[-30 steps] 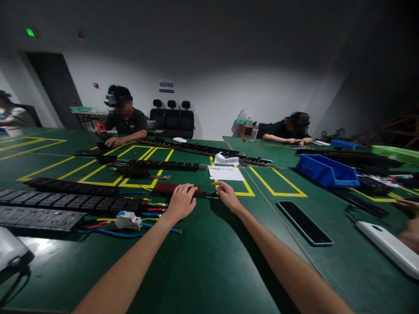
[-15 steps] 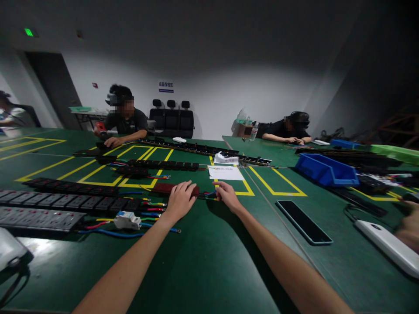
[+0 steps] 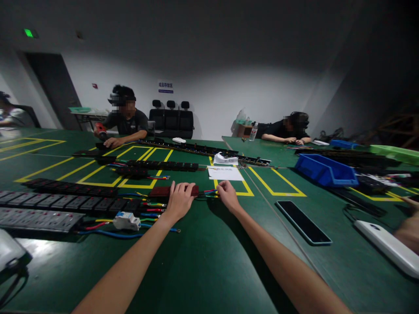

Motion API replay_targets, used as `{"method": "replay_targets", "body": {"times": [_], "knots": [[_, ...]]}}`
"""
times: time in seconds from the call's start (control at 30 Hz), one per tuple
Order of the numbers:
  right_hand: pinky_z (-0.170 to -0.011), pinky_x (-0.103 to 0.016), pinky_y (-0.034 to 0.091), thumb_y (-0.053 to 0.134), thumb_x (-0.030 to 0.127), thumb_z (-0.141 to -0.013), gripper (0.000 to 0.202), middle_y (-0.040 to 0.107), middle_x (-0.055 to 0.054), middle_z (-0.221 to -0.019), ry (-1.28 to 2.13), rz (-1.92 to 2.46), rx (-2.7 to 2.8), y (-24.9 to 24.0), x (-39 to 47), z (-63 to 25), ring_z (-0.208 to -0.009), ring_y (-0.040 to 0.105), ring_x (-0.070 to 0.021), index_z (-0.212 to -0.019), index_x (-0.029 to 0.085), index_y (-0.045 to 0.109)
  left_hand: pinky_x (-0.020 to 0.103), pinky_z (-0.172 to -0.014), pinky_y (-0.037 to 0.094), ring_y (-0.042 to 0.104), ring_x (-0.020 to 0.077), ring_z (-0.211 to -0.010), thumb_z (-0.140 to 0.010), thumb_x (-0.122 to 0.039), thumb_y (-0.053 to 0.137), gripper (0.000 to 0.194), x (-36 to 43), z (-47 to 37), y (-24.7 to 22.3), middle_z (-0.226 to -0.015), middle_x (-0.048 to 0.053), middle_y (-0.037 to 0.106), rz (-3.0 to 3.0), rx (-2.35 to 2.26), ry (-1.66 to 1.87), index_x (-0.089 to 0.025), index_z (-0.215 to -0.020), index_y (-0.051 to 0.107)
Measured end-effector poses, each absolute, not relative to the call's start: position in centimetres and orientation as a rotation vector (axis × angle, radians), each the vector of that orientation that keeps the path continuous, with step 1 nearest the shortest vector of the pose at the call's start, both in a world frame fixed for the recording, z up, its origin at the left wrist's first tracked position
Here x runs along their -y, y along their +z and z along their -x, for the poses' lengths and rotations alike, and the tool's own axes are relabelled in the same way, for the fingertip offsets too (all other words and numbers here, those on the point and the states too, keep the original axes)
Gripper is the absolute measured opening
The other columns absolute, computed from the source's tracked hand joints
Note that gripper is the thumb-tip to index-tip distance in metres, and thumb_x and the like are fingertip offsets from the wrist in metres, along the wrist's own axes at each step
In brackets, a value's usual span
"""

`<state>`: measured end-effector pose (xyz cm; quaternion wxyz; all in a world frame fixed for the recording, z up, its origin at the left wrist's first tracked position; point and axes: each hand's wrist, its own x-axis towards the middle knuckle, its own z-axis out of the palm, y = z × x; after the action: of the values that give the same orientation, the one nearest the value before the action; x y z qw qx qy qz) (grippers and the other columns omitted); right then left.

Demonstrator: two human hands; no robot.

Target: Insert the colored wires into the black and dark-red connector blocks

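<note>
My left hand (image 3: 180, 201) rests over a dark red strip (image 3: 159, 191), its fingers bent across the top and holding it against the table. Coloured wires (image 3: 208, 192) come out of the strip's right end. At their far tips my right hand (image 3: 227, 195) is closed in a pinch, though the fingertips partly hide what they grip. Left of my left arm lie black socket strips (image 3: 94, 203), a grey socket strip (image 3: 39, 220) and a white circuit breaker (image 3: 126, 220) with red, yellow and blue wires.
Beyond my hands lie a paper sheet (image 3: 225, 173) and long black strips (image 3: 196, 148). A phone (image 3: 303, 222), a blue bin (image 3: 327, 170) and a white power bank (image 3: 386, 244) are to the right. One co-worker (image 3: 126, 117) holds a red power tool; another person's hand shows at the right edge.
My right fingers have drawn closer together at the wire tips, and more of the wires shows. My left hand has stayed nearly in place on the dark red strip.
</note>
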<state>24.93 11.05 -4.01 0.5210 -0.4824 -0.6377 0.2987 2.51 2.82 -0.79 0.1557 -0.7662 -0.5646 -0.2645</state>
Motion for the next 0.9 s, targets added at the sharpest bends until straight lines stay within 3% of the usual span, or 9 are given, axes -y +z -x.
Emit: {"method": "replay_targets", "body": {"times": [0.13, 0.3, 0.63, 0.9], "knots": [[-0.059, -0.029, 0.036, 0.055, 0.043, -0.081, 0.022, 0.06, -0.001, -0.068, 0.59, 1.26, 1.511, -3.2, -10.5, -25.0, -0.065, 0.053, -0.0192, -0.074, 0.023, 0.054, 0.053, -0.118, 0.028, 0.056, 0.0275, -0.117, -0.092, -0.024, 0.058, 0.046, -2.8, -2.5, -0.6, -0.122, 0.011, 0.062, 2.167, 1.609, -0.775, -0.021, -0.137, 0.05], [-0.059, -0.028, 0.033, 0.045, 0.046, -0.09, 0.038, 0.06, -0.002, -0.064, 0.597, 1.232, 1.649, -2.7, -10.0, -25.1, -0.064, 0.052, -0.0192, -0.065, 0.021, 0.059, 0.05, -0.109, 0.036, 0.054, 0.0303, -0.118, -0.091, -0.026, 0.059, 0.049, -2.5, -2.5, 0.0, -0.123, 0.013, 0.061, 2.127, 1.642, -0.785, -0.021, -0.139, 0.05], [-0.064, -0.03, 0.042, 0.05, 0.05, -0.09, 0.037, 0.065, -0.005, -0.075, 0.594, 1.086, 1.66, -3.5, -10.8, -25.2, -0.07, 0.056, -0.0202, -0.085, 0.018, 0.069, 0.05, -0.108, 0.035, 0.055, 0.0304, -0.118, -0.093, -0.028, 0.056, 0.043, -2.4, -2.6, 0.3, -0.125, 0.012, 0.062, 2.099, 1.668, -0.826, -0.022, -0.136, 0.053], [-0.068, -0.031, 0.043, 0.05, 0.04, -0.091, 0.026, 0.062, -0.007, -0.081, 0.412, 1.069, 1.709, -3.1, -10.3, -24.8, -0.075, 0.054, -0.0206, -0.082, 0.021, 0.065, 0.05, -0.106, 0.037, 0.054, 0.0306, -0.119, -0.093, -0.028, 0.057, 0.042, -2.5, -2.6, 0.0, -0.127, 0.012, 0.061, 2.094, 1.685, -0.821, -0.022, -0.135, 0.054]]}}
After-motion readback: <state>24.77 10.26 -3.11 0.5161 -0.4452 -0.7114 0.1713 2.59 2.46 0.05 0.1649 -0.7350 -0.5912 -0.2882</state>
